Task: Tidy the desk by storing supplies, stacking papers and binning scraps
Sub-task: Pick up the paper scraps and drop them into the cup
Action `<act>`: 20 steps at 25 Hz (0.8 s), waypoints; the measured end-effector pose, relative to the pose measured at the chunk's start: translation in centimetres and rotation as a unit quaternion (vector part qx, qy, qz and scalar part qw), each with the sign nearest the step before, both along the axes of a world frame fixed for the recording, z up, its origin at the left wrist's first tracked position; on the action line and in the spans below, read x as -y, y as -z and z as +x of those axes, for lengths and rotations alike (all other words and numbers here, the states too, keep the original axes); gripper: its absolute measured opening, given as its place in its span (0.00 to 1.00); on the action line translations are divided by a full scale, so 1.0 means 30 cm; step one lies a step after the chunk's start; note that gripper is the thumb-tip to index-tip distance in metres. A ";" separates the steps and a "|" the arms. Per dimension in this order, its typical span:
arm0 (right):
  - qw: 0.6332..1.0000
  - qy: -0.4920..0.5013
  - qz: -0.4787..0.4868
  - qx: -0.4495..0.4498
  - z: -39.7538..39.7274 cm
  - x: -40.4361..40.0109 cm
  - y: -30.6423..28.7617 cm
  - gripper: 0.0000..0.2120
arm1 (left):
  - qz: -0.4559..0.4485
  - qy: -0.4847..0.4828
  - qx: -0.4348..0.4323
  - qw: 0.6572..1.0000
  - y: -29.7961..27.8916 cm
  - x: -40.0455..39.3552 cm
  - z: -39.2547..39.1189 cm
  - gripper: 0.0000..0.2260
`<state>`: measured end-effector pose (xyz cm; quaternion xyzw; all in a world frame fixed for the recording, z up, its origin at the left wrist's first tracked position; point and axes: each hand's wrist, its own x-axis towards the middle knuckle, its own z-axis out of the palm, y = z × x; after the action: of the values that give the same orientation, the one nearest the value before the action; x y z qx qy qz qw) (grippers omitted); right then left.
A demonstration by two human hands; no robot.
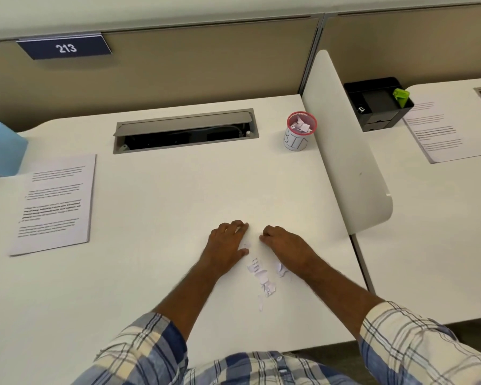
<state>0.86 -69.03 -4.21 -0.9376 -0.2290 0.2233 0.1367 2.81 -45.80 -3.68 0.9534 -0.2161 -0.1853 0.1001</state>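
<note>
My left hand [228, 243] and right hand [285, 243] press down on the worktop [178, 190], fingers loosely curled and gripping nothing, as torn scraps [263, 276] trail nearward between the wrists, slightly closer to the right, the bin [300, 131] far right.

Smooth matt white desk [164, 190] carries torn paper scraps [263, 276] (crumpled, printed) and a red mesh bin [299, 132].

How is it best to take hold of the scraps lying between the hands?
Probably sweep the scraps into one heap, coming in from both sides with the left hand and right hand, then pinch the heap from above: they are small, flat, scattered pieces.
</note>
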 end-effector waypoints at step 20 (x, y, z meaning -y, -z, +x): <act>0.996 0.083 -0.035 -0.005 0.086 -0.080 0.004 0.09 | 0.055 0.017 -0.033 0.998 -0.044 0.092 0.112 0.07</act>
<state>3.44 -66.62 -4.34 -0.9566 -0.1413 0.2235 0.1226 6.17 -48.56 -2.37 0.9470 -0.2183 -0.2298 0.0515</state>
